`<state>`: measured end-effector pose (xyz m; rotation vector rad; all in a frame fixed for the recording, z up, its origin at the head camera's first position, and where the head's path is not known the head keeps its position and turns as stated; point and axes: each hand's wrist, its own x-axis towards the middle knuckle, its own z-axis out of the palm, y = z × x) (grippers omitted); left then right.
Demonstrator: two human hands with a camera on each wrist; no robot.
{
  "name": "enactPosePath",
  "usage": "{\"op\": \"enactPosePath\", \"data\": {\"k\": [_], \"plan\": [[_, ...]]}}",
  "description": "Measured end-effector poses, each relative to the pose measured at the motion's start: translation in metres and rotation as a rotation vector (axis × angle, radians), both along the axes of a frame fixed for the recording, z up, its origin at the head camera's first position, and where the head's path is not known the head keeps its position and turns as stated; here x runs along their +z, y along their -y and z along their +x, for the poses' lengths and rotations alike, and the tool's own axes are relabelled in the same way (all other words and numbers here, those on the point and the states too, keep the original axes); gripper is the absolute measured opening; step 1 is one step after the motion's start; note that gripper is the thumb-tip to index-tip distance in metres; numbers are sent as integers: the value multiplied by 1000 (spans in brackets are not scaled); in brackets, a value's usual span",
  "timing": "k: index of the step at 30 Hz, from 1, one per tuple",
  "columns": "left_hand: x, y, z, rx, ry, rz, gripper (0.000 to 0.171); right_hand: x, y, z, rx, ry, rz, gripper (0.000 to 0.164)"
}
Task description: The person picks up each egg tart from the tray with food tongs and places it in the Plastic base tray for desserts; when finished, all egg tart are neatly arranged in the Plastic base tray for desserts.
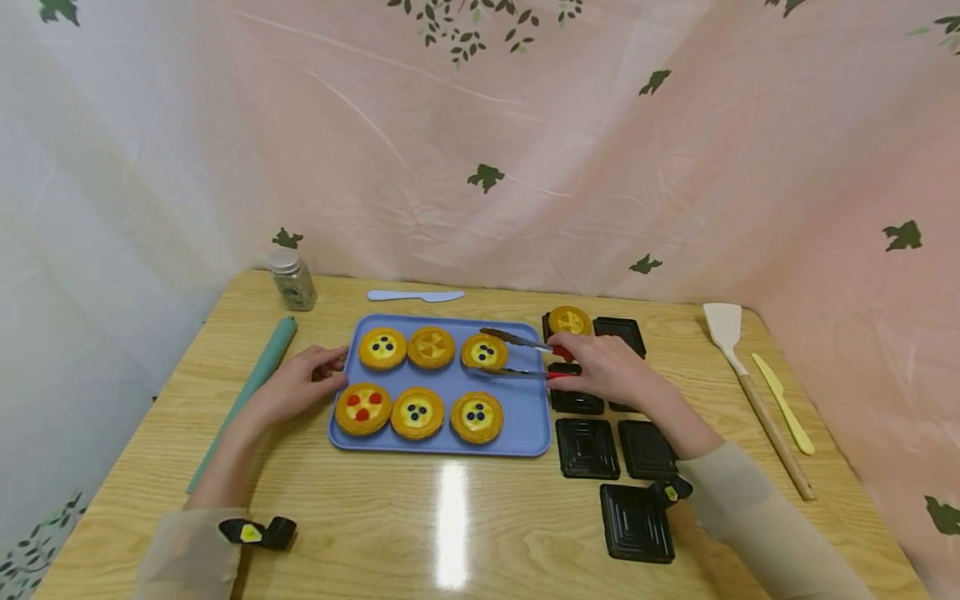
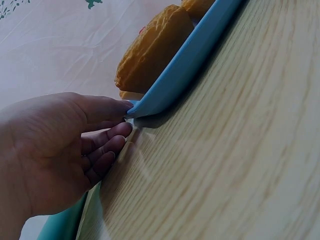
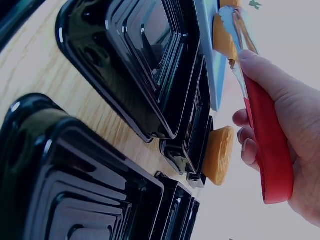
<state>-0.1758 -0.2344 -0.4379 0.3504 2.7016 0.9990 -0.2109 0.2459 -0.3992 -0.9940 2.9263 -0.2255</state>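
Observation:
My left hand (image 1: pixel 306 385) pinches the rim of a blue tray (image 1: pixel 442 450) at its left end; the left wrist view shows thumb and fingertips of this hand (image 2: pixel 60 145) at the tray's corner (image 2: pixel 165 87). In my right hand (image 1: pixel 609 367) are tongs (image 3: pixel 267 145) with red handles and metal arms. The tongs' tips lie to either side of a blueberry-topped tart (image 1: pixel 483 352) at the tray's upper right. Several other tarts share the tray, among them a red-topped one (image 1: pixel 363 408) and one with yellow wedges (image 1: pixel 431 347).
Several black square plastic trays (image 1: pixel 588 448) stand right of the blue tray, one bearing a tart (image 1: pixel 570 320). A spatula (image 1: pixel 757 400) and yellow knife (image 1: pixel 783 404) lie far right. A jar (image 1: pixel 293 282), lilac knife (image 1: pixel 416 296) and green rolling pin (image 1: pixel 251 387) lie around the left and back.

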Motion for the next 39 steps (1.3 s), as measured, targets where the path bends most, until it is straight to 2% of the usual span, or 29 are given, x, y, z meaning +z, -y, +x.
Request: {"op": "enactPosePath", "data": {"k": [27, 39], "plan": [[3, -1, -6, -6, -7, 7, 55, -2, 0, -1, -31, 22, 0, 59], [1, 1, -8, -10, -8, 3, 55, 1, -3, 0, -53, 0, -26, 60]]}}
